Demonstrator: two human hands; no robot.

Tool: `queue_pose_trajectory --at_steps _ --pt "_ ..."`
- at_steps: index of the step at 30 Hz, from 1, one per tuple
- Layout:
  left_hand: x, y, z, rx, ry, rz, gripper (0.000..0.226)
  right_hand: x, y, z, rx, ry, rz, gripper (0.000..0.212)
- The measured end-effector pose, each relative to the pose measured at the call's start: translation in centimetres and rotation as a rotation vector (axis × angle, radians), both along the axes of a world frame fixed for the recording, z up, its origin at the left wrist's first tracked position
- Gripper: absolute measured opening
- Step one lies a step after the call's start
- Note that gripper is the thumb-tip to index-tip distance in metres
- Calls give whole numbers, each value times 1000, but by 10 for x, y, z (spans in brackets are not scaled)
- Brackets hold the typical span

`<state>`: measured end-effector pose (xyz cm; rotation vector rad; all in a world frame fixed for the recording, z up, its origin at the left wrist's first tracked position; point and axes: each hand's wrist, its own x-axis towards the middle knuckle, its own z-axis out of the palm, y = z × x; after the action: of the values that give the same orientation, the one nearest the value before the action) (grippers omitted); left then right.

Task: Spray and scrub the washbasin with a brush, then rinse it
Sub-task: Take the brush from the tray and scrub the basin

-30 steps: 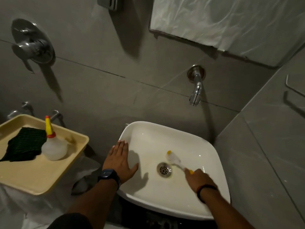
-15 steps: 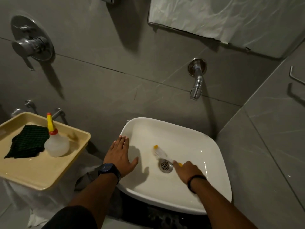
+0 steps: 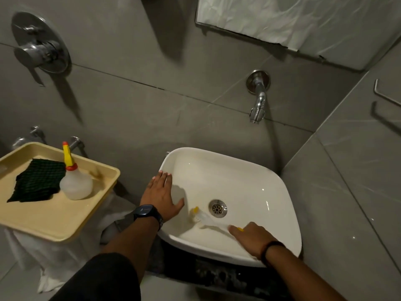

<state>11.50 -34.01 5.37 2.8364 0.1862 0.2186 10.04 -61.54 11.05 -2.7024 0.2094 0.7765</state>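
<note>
The white washbasin (image 3: 245,177) sits below a chrome wall tap (image 3: 257,105). My right hand (image 3: 251,237) grips a small white brush with yellow ends (image 3: 206,219); its head presses on the basin floor, left of the metal drain (image 3: 218,208). My left hand (image 3: 161,195) lies flat on the basin's left rim, fingers spread, holding nothing. A clear squeeze bottle with a yellow nozzle and red collar (image 3: 74,181) stands on the tray at the left.
A beige tray (image 3: 54,220) at the left holds the bottle and a dark green scouring pad (image 3: 36,181). A chrome mixer valve (image 3: 40,45) is on the upper left wall. Grey tiled walls close in behind and to the right.
My right hand has swept the brush from right of the drain, across it, to its left and nearer the front. My left hand has stayed on the rim.
</note>
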Motion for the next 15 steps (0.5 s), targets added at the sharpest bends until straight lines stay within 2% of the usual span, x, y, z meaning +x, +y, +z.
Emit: queue_pose_trajectory --at_steps 5,8,11,15 --pt "2 1 -1 -36 -60 -22 85 25 24 -3 -40 -155 -136 70" --pt "3 2 -2 -34 -80 -30 84 27 25 -11 -34 -94 -15 68" --pt "2 1 -3 -58 -112 -31 81 30 34 -20 -91 -158 79 69" --pt "1 1 -3 -60 -120 -38 81 50 22 -12 -131 -231 -107 75"
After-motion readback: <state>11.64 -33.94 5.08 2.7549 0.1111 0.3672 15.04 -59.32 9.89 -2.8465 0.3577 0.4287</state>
